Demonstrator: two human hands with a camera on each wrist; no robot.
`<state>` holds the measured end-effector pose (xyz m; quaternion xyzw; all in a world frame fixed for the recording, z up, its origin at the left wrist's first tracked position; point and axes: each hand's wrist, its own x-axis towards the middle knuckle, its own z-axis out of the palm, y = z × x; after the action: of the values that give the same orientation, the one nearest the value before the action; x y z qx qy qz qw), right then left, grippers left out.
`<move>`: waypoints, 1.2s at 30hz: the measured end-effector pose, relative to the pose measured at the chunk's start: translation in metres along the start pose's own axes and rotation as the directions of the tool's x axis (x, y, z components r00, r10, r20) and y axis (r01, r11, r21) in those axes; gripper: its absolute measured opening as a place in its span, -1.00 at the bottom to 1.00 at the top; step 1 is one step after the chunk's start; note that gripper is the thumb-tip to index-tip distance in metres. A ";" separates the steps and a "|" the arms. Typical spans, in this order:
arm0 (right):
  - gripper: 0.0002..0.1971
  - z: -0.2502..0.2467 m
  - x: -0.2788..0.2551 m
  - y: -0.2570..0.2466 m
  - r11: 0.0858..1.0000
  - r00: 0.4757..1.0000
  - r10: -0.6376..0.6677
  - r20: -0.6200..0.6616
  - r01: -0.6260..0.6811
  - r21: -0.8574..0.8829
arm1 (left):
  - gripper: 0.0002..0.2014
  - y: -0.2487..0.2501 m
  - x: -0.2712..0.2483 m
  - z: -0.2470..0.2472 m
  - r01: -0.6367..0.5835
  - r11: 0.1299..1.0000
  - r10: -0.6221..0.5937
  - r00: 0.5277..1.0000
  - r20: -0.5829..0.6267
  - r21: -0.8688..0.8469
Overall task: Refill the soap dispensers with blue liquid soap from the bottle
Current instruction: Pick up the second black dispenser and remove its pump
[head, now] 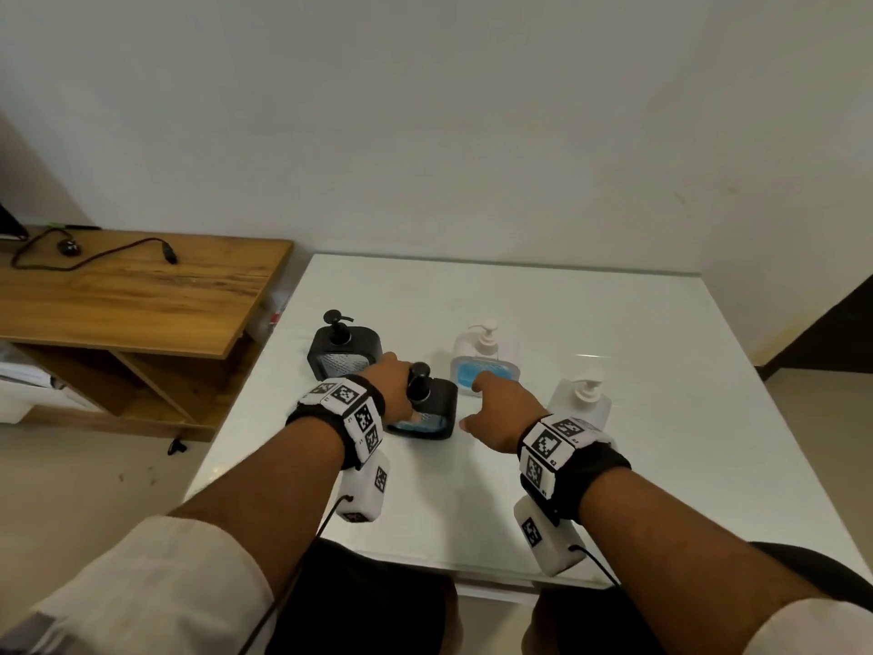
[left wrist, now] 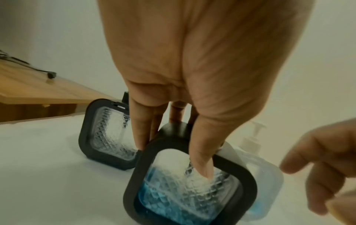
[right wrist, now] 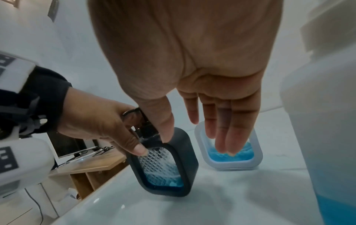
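A black dispenser (head: 427,411) (left wrist: 188,190) (right wrist: 163,164) with some blue soap at its bottom sits mid-table. My left hand (head: 392,385) (left wrist: 173,158) (right wrist: 100,121) grips it near the top, thumb on the clear front, fingers behind. A second black dispenser (head: 345,347) (left wrist: 104,137), with no blue showing, stands behind it to the left. A white dispenser (head: 484,366) (left wrist: 269,182) (right wrist: 256,158) holds blue soap. My right hand (head: 496,404) (left wrist: 318,167) (right wrist: 192,137) hovers open between the two, holding nothing. The white soap bottle (head: 583,399) (right wrist: 327,137) stands just right of it.
The white table (head: 567,489) ends at a wall behind and has its left edge close to the dispensers. A wooden desk (head: 132,295) with a black cable (head: 94,257) stands lower on the left. Bare tabletop lies in front of and right of the bottle.
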<state>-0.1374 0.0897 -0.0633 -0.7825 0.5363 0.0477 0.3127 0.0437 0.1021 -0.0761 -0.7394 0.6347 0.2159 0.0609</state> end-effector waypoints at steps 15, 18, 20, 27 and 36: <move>-0.43 -0.002 0.013 0.004 0.994 0.999 0.026 -0.039 -0.021 0.108 | -0.88 -0.017 0.050 0.001 0.055 0.990 -0.076 0.983 -0.170 -0.126; -0.44 -0.001 0.014 0.003 0.995 0.999 0.018 -0.034 -0.015 0.097 | -0.95 -0.015 0.055 -0.001 0.032 0.982 -0.068 0.979 -0.194 -0.184; -0.43 -0.001 0.015 0.003 0.995 0.999 0.018 -0.032 -0.015 0.097 | -0.91 -0.014 0.059 -0.001 0.021 0.963 -0.080 0.975 -0.209 -0.270; -0.46 0.000 0.018 -0.002 0.996 0.999 0.020 -0.033 -0.017 0.090 | -0.58 -0.018 0.065 0.009 0.004 0.881 -0.127 0.965 -0.229 -0.472; -0.64 0.002 0.026 -0.038 0.995 0.994 -0.048 -0.101 0.057 0.082 | -0.69 -0.047 0.042 -0.002 -0.017 0.822 -0.216 0.915 -0.340 -0.569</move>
<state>-0.0929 0.0783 -0.0591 -0.7838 0.5319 -0.0219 0.3198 0.0933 0.0716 -0.0996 -0.7851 0.5018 0.2376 -0.2745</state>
